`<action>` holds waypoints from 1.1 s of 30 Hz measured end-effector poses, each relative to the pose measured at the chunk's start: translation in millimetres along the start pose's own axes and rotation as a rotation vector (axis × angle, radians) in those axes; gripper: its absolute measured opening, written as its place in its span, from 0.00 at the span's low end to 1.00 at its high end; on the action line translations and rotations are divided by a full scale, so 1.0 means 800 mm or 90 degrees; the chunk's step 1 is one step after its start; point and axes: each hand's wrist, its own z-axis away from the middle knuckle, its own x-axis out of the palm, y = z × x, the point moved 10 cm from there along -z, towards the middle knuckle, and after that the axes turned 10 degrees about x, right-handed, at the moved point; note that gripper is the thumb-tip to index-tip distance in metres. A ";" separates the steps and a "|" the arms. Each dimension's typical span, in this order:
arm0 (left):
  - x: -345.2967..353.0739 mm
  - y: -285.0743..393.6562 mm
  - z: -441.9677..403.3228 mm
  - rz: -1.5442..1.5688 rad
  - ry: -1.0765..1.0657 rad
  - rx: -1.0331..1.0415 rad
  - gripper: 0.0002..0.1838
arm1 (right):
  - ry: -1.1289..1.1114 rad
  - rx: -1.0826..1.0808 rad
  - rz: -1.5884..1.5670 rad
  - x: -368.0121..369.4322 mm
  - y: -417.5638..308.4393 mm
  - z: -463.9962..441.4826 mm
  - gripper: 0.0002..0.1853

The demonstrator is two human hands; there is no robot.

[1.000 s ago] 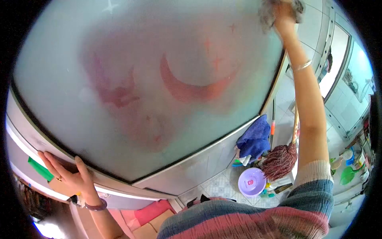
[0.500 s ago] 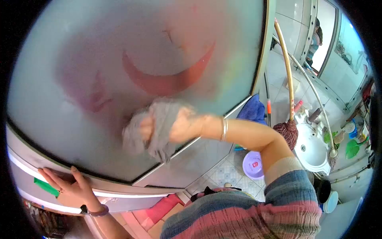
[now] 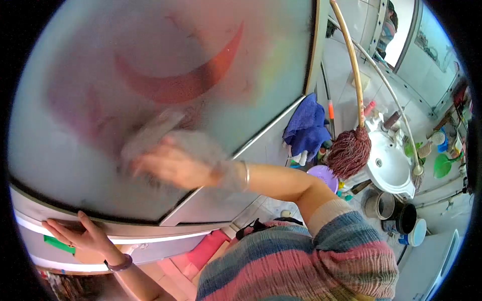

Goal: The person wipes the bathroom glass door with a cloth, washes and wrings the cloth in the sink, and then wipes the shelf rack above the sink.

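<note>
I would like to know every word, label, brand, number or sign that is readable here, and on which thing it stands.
No text can be read with certainty.
Mop handle: small red marks near the mop head, too small to read.
Purple basin: no readable print.
Glass panel: a red crescent, a picture without letters.

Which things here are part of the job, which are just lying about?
In use:
- grey cloth, in the right hand
- frosted glass, under the cloth
- frame, left hand on it

Lying about:
- dark red mop
- blue towel
- purple basin
- black bucket
</note>
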 end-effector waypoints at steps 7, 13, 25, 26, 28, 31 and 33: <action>0.001 0.000 0.000 -0.006 0.011 0.040 0.35 | 0.182 -0.050 0.250 -0.134 0.091 0.002 0.14; 0.003 -0.008 0.005 0.014 -0.004 -0.014 0.35 | 0.456 0.419 0.148 -0.245 0.313 0.112 0.33; 0.004 -0.003 0.006 -0.009 -0.027 0.065 0.38 | -0.601 -0.040 -0.129 0.156 -0.135 0.079 0.25; 0.004 -0.002 0.007 -0.006 -0.027 0.060 0.38 | -0.311 -0.026 -0.222 0.138 -0.094 0.097 0.23; 0.004 0.001 0.004 0.001 -0.024 0.050 0.39 | 0.057 -0.061 0.028 0.052 -0.013 0.139 0.19; 0.004 0.001 0.003 -0.005 0.003 0.037 0.39 | -0.370 0.479 0.520 -0.058 0.169 0.122 0.18; 0.002 -0.002 0.008 0.071 0.027 0.022 0.39 | 0.310 0.413 0.395 -0.167 0.246 0.176 0.27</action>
